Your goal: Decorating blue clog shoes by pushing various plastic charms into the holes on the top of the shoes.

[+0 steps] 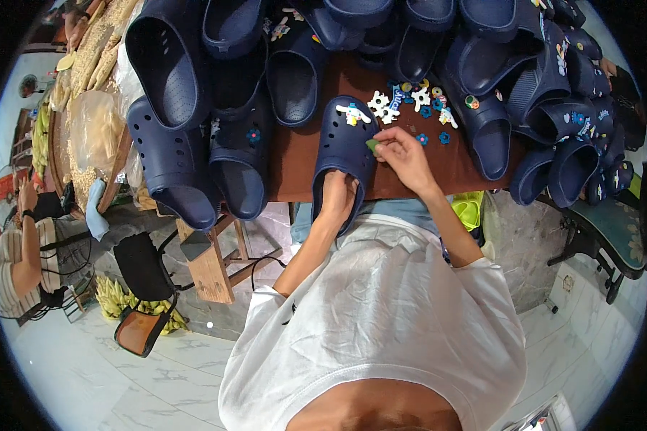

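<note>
A navy foam clog [343,147] lies at the table's front edge, its toe pointing away from me. My left hand [336,192] reaches inside the clog through its foot opening, so its fingertips are hidden. On the clog's toe sits a white cartoon charm [354,113]. Just right of the clog, my right hand [404,156] pinches a small green piece [372,145] between thumb and fingers, close to the clog's side. Beyond it lie loose charms: white splat-shaped ones [384,106], blue flowers [422,138] and a white figure charm [447,117].
Plain navy clogs [169,72] crowd the left and back of the brown-covered table [295,161]. More clogs, several with charms, are piled at the right [553,79]. A wooden stool [207,262] and a black chair [145,267] stand left. Another person [25,255] works at far left.
</note>
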The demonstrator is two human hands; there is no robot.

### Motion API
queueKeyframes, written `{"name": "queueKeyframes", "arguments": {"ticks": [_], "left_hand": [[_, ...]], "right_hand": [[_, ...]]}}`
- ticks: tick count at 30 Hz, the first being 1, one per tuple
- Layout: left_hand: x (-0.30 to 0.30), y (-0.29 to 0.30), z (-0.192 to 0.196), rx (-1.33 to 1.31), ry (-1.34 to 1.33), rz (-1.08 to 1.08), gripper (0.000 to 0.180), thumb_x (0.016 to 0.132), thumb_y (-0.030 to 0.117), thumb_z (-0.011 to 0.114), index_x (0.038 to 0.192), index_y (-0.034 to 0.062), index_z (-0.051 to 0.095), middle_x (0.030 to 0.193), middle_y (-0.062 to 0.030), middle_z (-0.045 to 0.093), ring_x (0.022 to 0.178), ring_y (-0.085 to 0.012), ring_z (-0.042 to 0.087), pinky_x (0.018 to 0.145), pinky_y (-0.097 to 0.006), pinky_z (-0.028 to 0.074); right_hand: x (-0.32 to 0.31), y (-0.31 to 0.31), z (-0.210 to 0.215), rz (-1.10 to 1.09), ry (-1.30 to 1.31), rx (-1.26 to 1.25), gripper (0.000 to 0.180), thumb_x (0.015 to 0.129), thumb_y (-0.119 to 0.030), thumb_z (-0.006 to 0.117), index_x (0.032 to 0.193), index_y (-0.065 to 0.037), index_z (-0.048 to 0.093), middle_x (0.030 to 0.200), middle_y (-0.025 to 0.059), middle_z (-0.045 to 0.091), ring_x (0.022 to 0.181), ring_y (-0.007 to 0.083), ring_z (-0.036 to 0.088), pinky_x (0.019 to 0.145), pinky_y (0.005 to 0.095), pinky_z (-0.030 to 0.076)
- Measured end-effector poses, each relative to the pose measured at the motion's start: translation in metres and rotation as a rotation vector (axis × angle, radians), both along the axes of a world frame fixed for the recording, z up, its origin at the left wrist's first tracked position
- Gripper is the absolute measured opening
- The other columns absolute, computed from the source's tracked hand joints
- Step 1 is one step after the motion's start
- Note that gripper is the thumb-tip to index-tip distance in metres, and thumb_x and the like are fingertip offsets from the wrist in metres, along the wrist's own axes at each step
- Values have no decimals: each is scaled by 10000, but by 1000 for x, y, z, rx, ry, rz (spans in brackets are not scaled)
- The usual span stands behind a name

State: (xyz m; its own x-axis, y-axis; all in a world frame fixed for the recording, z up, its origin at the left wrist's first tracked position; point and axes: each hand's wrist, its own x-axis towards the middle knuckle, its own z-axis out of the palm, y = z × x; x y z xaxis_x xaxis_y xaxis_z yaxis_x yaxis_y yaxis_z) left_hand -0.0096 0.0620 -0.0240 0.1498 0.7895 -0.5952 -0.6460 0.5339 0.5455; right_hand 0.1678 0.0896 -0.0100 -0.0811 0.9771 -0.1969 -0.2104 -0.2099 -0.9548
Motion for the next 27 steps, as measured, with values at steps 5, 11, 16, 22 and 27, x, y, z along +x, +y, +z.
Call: {"name": "queueKeyframes", "arguments": {"ticks": [5,11,16,22,27], "left_hand": [[2,0,0,-19,-21,6,279,985,152,540,1181,-36,601,1156,-69,670,1031,-165,648,919,-300,514],[-1,-1,-9,-10,6,-51,309,976,153,559,1230,-22,582,1220,-72,645,1089,-166,627,962,-304,496],[-3,0,-13,19,-48,-43,340,974,159,575,1268,-10,559,1256,-66,624,1129,-172,609,999,-318,481],[-5,1,-11,17,-34,-70,376,980,196,588,1296,-1,538,1285,-64,606,1156,-175,596,1019,-322,470],[-3,3,-4,31,-22,-98,396,982,211,591,1312,1,527,1303,-64,594,1166,-178,589,1023,-323,468]], "right_hand": [[-4,-1,1,11,-205,-76,155,936,-78,665,1077,-20,640,952,15,680,816,45,607,711,212,500],[-3,4,2,5,-147,-156,122,901,-71,695,1012,-20,686,888,13,694,748,53,615,680,212,512],[2,10,-1,34,-44,-210,132,896,-66,700,1020,-21,683,918,35,711,782,69,650,685,211,524],[9,24,3,162,-109,-218,108,902,-69,699,998,-24,677,922,39,705,810,80,659,715,220,540],[10,35,8,267,-233,-223,91,879,-47,713,953,-5,679,854,46,703,740,75,640,661,215,513]]}}
